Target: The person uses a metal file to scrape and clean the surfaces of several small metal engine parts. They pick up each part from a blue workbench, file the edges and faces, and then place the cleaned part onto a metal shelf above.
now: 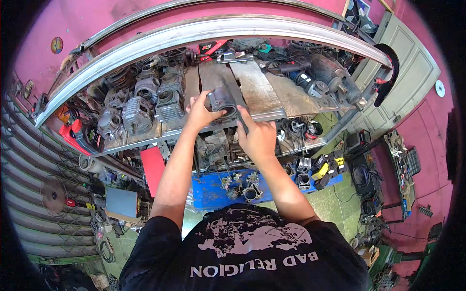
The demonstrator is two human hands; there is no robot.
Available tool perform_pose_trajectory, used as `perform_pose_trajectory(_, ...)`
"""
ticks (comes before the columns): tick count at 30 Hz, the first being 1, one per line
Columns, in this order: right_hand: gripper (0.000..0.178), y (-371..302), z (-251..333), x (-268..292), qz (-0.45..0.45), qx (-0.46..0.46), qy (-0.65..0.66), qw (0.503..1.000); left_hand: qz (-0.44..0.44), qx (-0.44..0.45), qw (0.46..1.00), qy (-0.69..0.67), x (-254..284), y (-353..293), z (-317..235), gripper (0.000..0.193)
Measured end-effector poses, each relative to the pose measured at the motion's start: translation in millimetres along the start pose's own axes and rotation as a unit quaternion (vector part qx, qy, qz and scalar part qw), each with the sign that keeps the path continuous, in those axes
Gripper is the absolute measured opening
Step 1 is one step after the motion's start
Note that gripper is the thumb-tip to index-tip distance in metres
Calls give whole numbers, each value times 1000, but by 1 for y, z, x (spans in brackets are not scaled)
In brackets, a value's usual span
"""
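My left hand (199, 112) is wrapped around the left side of a grey metal engine cylinder (221, 98), its thumb by the round bore. The cylinder is at the front edge of the workbench shelf (262, 94); whether it rests there or is held up, I cannot tell. In my right hand (258, 138) is a long, flat, dark bar (241, 114), file-like in shape, with the index finger stretched along it. The bar lies against or close to the cylinder's right side. Its far end blends into the dark gap between the boards.
Several used engine cylinders (138, 115) crowd the shelf's left; a silver canister-shaped part (318, 88) lies right. A metal rail (218, 24) crosses above. Below, a blue bench (208, 191) holds carburettor-like parts (252, 179) and yellow-black boxes (321, 172). A red panel (153, 169) stands by my left forearm.
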State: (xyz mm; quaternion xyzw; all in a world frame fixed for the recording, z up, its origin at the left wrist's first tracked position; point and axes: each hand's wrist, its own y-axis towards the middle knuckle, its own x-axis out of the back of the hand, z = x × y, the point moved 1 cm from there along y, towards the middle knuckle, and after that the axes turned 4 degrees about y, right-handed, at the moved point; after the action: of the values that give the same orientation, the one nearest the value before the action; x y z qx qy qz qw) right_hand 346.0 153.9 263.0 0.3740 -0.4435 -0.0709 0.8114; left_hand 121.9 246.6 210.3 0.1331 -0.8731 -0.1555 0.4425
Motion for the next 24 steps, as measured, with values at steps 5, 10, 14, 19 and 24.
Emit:
perform_pose_trajectory(5,42,8,22,1,34,68,-37,996,19,18,1000,-11,0,3,3,98)
perform_pose_trajectory(10,36,37,20,19,123,7,-18,992,-19,27,997,-64,-10,-6,9,94)
perform_pose_trajectory(14,35,49,7,26,130,-18,14,991,5,51,996,-78,-12,-2,6,96)
perform_pose_trajectory(19,38,24,0,21,37,0,30,999,5,44,989,-139,-18,10,18,88)
perform_pose_trajectory(24,56,-10,-38,-37,-31,-32,97,994,57,58,945,-316,-20,32,25,78)
